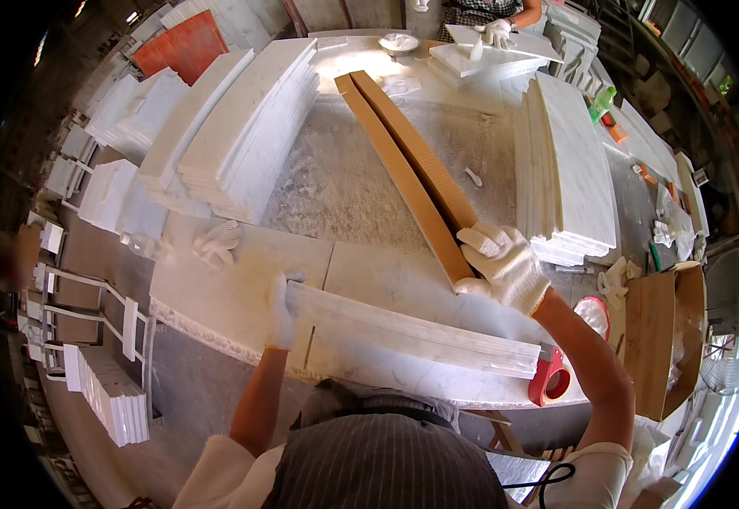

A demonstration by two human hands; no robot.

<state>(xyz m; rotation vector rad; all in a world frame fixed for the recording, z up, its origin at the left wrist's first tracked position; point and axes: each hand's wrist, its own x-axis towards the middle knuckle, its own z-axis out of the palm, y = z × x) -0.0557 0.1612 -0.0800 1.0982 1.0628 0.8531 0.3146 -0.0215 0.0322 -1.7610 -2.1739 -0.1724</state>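
Observation:
My right hand (505, 267), in a white knit glove, grips the near end of a long brown cardboard strip (412, 170) folded lengthwise, which slants away to the far left. My left hand (280, 312), gloved too, is seen edge-on with its fingers stretched out against the left end of a stack of long white marble strips (412, 329). That stack lies along the near side of the marble-topped table (369, 263). A red tape dispenser (549, 377) stands at its right end.
Tall stacks of marble slabs stand on the left (250, 127) and right (564, 161). An empty glove (217, 243) lies on the table's left part. At right is an open cardboard box (662, 339). Across the table, a co-worker's gloved hand (496, 34) rests on a slab.

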